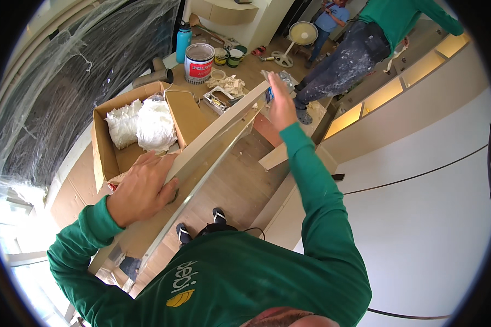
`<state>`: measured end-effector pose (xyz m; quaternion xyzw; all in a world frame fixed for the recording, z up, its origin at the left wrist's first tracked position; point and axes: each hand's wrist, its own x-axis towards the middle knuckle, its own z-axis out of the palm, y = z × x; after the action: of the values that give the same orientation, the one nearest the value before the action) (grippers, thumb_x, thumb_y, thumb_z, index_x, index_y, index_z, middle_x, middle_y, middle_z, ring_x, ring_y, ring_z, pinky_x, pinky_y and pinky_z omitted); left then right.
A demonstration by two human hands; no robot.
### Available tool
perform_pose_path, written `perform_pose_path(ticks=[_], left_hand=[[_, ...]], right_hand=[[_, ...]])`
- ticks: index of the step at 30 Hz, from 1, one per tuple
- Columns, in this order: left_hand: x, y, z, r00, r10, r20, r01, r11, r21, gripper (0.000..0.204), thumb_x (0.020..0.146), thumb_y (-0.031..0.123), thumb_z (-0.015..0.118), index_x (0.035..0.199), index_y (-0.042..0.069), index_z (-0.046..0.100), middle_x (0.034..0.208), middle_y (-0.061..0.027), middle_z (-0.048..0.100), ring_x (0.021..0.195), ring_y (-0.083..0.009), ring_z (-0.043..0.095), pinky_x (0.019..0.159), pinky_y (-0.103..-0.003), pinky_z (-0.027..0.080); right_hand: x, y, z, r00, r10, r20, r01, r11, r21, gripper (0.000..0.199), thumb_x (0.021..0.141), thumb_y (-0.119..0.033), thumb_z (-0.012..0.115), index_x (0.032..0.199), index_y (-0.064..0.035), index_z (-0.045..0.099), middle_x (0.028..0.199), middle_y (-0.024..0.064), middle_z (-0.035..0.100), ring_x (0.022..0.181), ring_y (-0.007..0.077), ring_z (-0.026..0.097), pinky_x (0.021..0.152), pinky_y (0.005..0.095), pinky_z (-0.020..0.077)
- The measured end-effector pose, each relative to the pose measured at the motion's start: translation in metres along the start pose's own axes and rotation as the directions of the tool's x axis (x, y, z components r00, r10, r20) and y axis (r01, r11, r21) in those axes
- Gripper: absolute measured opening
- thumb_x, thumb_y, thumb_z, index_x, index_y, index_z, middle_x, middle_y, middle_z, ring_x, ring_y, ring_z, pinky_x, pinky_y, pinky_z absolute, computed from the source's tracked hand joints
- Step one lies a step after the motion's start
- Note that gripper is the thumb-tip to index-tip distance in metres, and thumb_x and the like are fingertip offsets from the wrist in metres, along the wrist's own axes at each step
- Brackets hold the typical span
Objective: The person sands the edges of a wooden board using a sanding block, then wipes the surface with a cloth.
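Observation:
A long, pale-edged panel (pixel 218 129) slants across in front of me, with a glossy, clear strip along its lower side. My left hand (pixel 144 188) is closed over its upper edge, the thumb on the near side. At the panel's far end is my right hand (pixel 281 103), its fingers fairly straight and close together. A small blue patch (pixel 269 94) shows between that palm and the panel; what it belongs to is partly hidden. Just beyond my left hand, an open cardboard box (pixel 105 158) holds white, crumpled bundles (pixel 155 125).
A large paint can (pixel 199 64), small tubs (pixel 234 58) and a blue bottle (pixel 183 42) stand beyond the box. Plastic sheeting (pixel 87 71) hangs at left. Another person in a green top (pixel 390 22) stands at far right, near a lit shelf unit (pixel 384 95); someone in blue (pixel 333 24) is farther back.

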<state>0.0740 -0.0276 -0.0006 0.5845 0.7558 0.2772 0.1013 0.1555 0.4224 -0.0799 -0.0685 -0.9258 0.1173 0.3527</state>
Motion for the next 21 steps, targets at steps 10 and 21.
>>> perform_pose_path(ticks=[10,21], left_hand=[[-0.003,-0.004,-0.001,1.000,-0.017,0.011,0.017,1.000,-0.007,0.050,0.100,0.015,0.064,0.143,-0.007,0.055,0.112,-0.0338,0.071,0.112,-0.0525,0.066,0.120,-0.063,0.041],[-0.003,-0.009,0.002,0.999,0.012,-0.036,-0.012,1.000,0.015,0.046,0.096,0.011,0.067,0.138,-0.006,0.057,0.105,-0.0302,0.071,0.106,-0.0495,0.068,0.118,-0.061,0.044]], right_hand=[[0.004,-0.050,-0.032,0.987,-0.056,0.148,0.044,0.996,0.083,0.077,0.089,0.021,0.045,0.165,0.0030,0.044,0.170,0.0269,0.043,0.161,0.0406,0.038,0.134,0.0457,0.0335],[0.002,-0.039,-0.057,0.936,-0.032,0.351,0.014,0.998,0.056,0.076,0.088,0.020,0.043,0.163,0.0061,0.045,0.166,0.0314,0.045,0.158,0.0429,0.041,0.134,0.0463,0.0329]])
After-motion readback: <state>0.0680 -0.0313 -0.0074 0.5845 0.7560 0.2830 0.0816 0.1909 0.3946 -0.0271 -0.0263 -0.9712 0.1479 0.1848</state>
